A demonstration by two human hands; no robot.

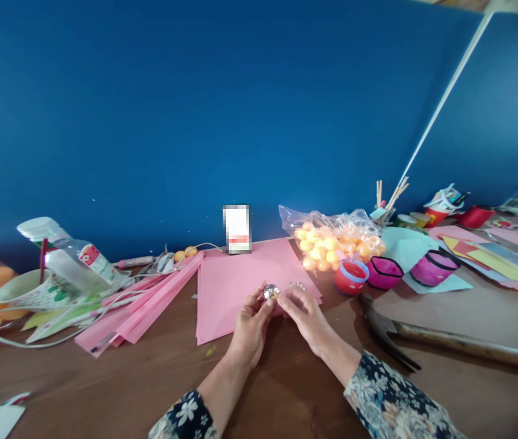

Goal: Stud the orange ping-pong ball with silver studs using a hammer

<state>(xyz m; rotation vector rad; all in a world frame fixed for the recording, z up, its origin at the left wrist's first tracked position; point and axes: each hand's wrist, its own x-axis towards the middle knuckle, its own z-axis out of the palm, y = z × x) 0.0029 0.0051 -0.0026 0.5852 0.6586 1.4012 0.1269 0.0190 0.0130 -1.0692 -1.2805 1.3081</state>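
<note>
My left hand point(250, 326) is closed around a small shiny round ornament point(271, 292), silvery with a gold tint, gripped between thumb and fingers. The fingertips of my right hand point(305, 315) pinch close to the ornament's right edge. A short row of clear beads point(298, 285) shows just beyond the right fingers; whether it joins the ornament I cannot tell. Both hands hover over the front part of a stack of pink paper sheets point(245, 268) on the brown table.
A hammer point(451, 339) lies at the right, near a red cup point(351, 277), two magenta pouches point(384, 272) and a plastic bag of orange balls point(327, 244). Pink strips point(149, 311), a cable and a bottle point(88, 262) tilted in a patterned cup point(24, 289) occupy the left.
</note>
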